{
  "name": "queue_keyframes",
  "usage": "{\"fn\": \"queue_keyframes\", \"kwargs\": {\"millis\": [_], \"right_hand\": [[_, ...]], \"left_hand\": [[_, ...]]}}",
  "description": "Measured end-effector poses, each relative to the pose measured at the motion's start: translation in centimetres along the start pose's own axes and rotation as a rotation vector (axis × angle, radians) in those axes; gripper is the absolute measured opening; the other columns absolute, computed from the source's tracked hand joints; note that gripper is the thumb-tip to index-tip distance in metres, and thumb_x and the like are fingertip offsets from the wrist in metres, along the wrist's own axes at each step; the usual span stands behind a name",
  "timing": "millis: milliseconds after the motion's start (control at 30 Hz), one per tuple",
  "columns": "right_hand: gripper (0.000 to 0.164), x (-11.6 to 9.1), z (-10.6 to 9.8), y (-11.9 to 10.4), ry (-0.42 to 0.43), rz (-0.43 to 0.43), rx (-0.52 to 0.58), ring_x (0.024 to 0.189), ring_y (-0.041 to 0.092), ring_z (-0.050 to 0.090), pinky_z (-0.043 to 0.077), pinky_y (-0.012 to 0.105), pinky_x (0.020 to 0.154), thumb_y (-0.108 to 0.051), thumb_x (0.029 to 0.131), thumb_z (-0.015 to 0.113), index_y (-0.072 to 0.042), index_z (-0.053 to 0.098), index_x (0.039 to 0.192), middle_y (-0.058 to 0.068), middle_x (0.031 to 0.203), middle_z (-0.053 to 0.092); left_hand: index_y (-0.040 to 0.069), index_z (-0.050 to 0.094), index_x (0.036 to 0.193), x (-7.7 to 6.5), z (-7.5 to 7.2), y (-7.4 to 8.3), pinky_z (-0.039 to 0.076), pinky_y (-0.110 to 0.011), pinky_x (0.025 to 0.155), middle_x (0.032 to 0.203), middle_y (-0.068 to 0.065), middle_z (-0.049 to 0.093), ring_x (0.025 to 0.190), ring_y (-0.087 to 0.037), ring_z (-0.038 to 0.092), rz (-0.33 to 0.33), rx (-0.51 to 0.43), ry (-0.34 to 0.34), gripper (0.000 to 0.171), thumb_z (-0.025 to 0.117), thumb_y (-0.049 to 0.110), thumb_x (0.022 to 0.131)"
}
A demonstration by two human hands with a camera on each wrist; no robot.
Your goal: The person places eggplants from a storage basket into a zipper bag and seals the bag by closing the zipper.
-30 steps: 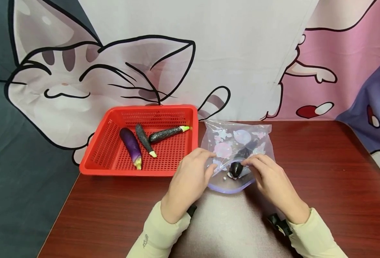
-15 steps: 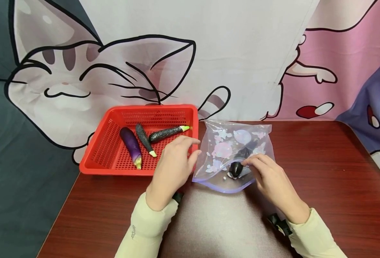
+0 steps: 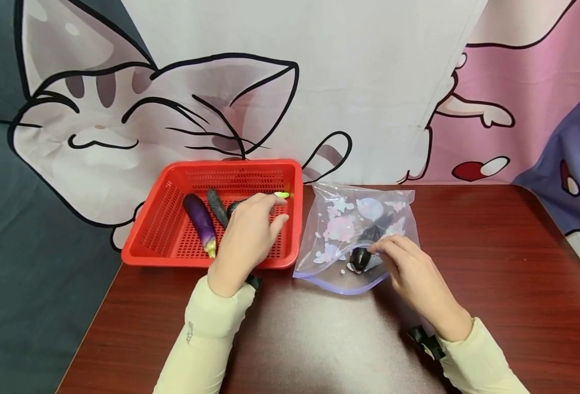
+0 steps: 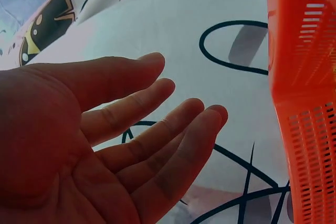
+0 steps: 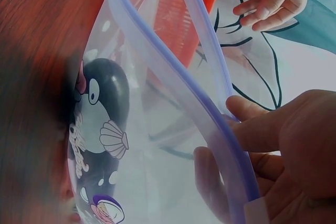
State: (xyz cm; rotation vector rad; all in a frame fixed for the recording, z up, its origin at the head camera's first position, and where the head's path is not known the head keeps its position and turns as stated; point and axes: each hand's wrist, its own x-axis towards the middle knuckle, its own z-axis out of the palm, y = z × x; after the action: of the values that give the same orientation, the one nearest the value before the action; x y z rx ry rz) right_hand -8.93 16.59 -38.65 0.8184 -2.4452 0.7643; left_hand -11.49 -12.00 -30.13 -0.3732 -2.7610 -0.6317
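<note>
My left hand [image 3: 249, 236] hovers over the right part of the red plastic basket [image 3: 137, 249], its fingers extended and holding nothing; the left wrist view shows the bare palm [image 4: 58, 145]. Below it lie two dark, zucchini-like vegetables, one [image 3: 216, 203] slanting and one mostly hidden, its pale green tip [image 3: 282, 195] showing. A purple eggplant [image 3: 200, 221] rests left of them. My right hand [image 3: 413, 273] pinches the lilac zip edge [image 5: 207, 114] of a clear printed bag [image 3: 314, 241], thumb and fingers on either side. The bag's mouth gapes. A dark shape [image 3: 360, 258] shows through; I cannot tell whether it is print or contents.
The brown wooden table [image 3: 492, 262] extends to the right and in front of the bag. Behind it hangs a cartoon-printed cloth [image 3: 378, 98]. The basket's raised wall stands just left of the bag.
My left hand has let go of the bag's left edge and moved left and up, over the basket. The right hand has stayed at the bag.
</note>
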Motion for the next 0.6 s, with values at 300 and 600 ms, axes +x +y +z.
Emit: {"fn": "queue_keyframes", "kwargs": {"millis": [300,600], "right_hand": [[0.025,0.0,0.0,0.0,-0.002,-0.002,0.001,0.088,0.013,0.055,0.039,0.026,0.077,0.007,0.078,0.063,-0.012,0.066,0.095,-0.003,0.094,0.061],[0.026,0.0,0.1,0.0,-0.004,-0.004,-0.005,0.088,0.014,0.055,0.039,0.026,0.076,0.007,0.078,0.064,-0.012,0.066,0.096,-0.003,0.094,0.061]], "left_hand": [[0.008,0.066,0.107,1.3,-0.8,-1.6,0.045,-0.039,0.085,0.103,-0.007,0.064,0.094,-0.023,0.060,-0.047,0.013,-0.046,0.024,0.065,0.021,0.087],[0.009,0.063,0.114,2.4,-1.5,-3.3,0.044,-0.044,0.090,0.112,-0.010,0.062,0.106,-0.028,0.056,-0.109,0.084,-0.137,0.029,0.064,0.021,0.087]]}}
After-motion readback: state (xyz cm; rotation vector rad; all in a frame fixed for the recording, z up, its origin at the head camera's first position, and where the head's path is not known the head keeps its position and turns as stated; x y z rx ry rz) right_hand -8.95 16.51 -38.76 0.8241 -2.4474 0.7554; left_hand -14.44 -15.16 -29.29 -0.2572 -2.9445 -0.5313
